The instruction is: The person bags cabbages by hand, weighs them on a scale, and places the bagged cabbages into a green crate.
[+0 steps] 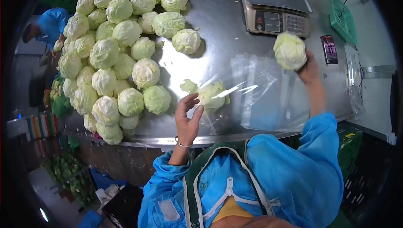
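One bare cabbage (289,51) clamped in the right hand (310,67), moving it requiring steady support; left hand (187,123) apart, open beside one plastic-covered cabbage (211,97).

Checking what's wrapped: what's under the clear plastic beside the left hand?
A cabbage shows through the clear plastic beside the left hand. Glare masks part of it, its underside is hidden, and I cannot tell if it is fully bagged.
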A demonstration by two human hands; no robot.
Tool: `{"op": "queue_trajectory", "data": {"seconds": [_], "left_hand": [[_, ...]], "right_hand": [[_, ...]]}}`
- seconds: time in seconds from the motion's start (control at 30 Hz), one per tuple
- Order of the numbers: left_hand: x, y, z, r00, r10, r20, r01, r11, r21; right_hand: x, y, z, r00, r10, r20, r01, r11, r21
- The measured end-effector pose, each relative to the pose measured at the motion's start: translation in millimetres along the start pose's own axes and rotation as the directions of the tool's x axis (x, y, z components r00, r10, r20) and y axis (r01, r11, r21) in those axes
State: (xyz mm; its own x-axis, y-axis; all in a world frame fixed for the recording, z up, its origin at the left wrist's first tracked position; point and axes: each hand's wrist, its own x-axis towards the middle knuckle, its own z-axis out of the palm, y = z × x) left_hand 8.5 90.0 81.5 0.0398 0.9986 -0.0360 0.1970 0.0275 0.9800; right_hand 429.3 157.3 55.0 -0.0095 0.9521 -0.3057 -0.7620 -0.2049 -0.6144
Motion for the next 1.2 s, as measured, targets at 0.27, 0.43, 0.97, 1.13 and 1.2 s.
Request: {"op": "queue_trajectory", "data": {"seconds": [0.27,0.43,0.97,1.13,1.2], "left_hand": [[-19,34,72,0.909,0.39,0.146,-0.41,0.78,0.473],[45,29,127,0.716,0.296,0.632,-0.694,0.215,0.687],[82,36,157,0.475,-0.009,0.88,-0.88,0.009,0.475],[43,56,123,0.396,0.278,0.875,-0.903,0.291,0.317],[36,62,113,0.4,0.213,0.891,-0.899,0.279,0.337]], "right_hand": [[-24,25,-28,1.0,0.024,0.003,-0.024,0.976,0.218],[27,41,-10,0.94,0.276,0.202,-0.288,0.957,0.031],[-11,41,-9,0.879,0.417,0.233,-0.408,0.909,-0.087],[2,61,-17,0.781,0.583,0.225,-0.487,0.793,-0.367],[-2,62,13,0.747,0.637,0.189,-0.4,0.659,-0.637]]}}
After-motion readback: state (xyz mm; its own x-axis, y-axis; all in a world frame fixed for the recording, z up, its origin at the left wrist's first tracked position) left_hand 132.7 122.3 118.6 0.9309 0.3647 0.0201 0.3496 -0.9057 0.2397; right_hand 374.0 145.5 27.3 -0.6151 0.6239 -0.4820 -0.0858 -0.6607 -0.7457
